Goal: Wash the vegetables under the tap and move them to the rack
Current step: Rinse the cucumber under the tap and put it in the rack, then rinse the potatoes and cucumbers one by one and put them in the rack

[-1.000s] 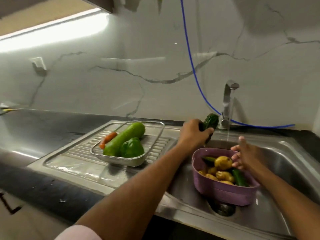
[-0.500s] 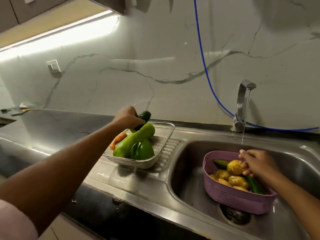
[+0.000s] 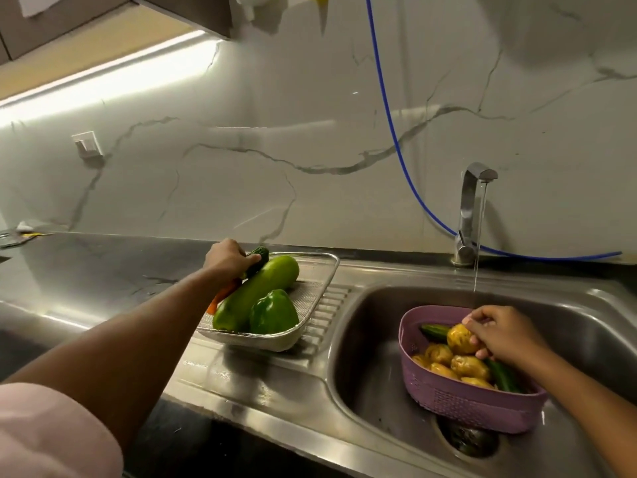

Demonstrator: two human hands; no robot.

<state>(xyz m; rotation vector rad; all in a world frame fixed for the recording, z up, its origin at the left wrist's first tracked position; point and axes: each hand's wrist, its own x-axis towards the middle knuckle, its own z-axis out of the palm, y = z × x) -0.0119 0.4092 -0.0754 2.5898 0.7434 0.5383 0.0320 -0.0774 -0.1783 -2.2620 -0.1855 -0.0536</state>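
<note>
Transfer step. The left hand (image 3: pixel 229 258), fingers curled round a dark cucumber (image 3: pixel 258 260), sets it at the far edge of the steel rack (image 3: pixel 319 288) beside a long pale-green gourd (image 3: pixel 256 296), a green pepper (image 3: pixel 273 312) and a carrot (image 3: pixel 220 298) — release appears to come next. The right hand (image 3: pixel 499 334) pinches a potato (image 3: pixel 460 339) in the purple basket (image 3: pixel 458 401) beneath the running tap (image 3: pixel 474 208) — it wants lifting into the stream

**Rack left, basket right**

You have the rack (image 3: pixel 320 270) on the drainboard (image 3: pixel 262 381), left of the sink (image 3: pixel 372 339). In it lie the marrow (image 3: pixel 255 298), pepper (image 3: pixel 274 312), carrot (image 3: pixel 220 298) and cucumber (image 3: pixel 258 260). The basket (image 3: pixel 458 405) sits in the sink, before the tap (image 3: pixel 468 215).
</note>
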